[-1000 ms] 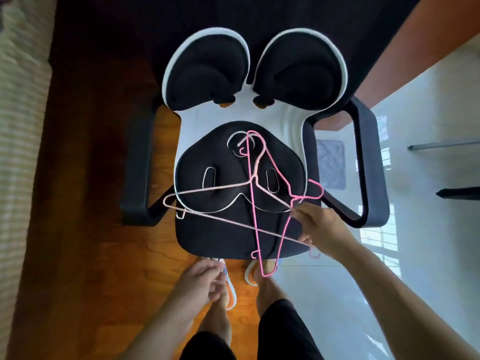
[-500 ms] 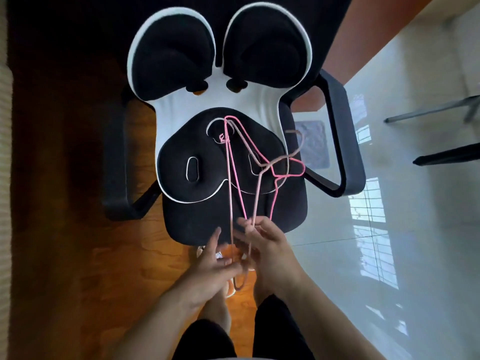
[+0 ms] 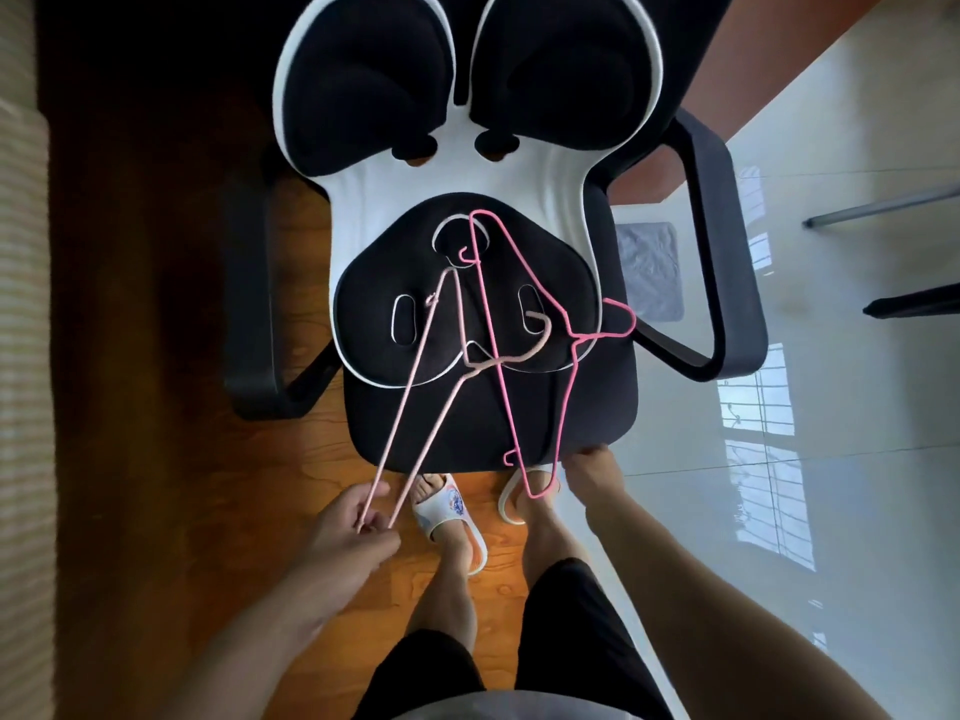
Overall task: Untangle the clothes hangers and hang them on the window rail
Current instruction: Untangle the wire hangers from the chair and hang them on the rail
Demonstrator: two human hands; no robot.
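Two wire hangers lie on the black seat of an office chair [image 3: 457, 433]. The pale pink hanger [image 3: 402, 407] slants from the seat cushion down to the left, and my left hand [image 3: 358, 522] pinches its lower end below the seat's front edge. Its hook crosses one wire of the bright pink hanger [image 3: 570, 387], which lies to its right with its lower corner past the seat edge. My right hand [image 3: 589, 475] holds that hanger's lower right side at the seat's front edge. No window rail is in view.
The chair's dark armrests [image 3: 727, 252] stick out on both sides. My feet in white slippers [image 3: 452, 511] stand just under the seat front. Wooden floor lies to the left, glossy white tile to the right, with thin furniture legs [image 3: 883, 200] at the far right.
My hands, together at the seat front half a second ago, have moved apart. The pale hanger swung left with my left hand; the bright pink one stayed right.
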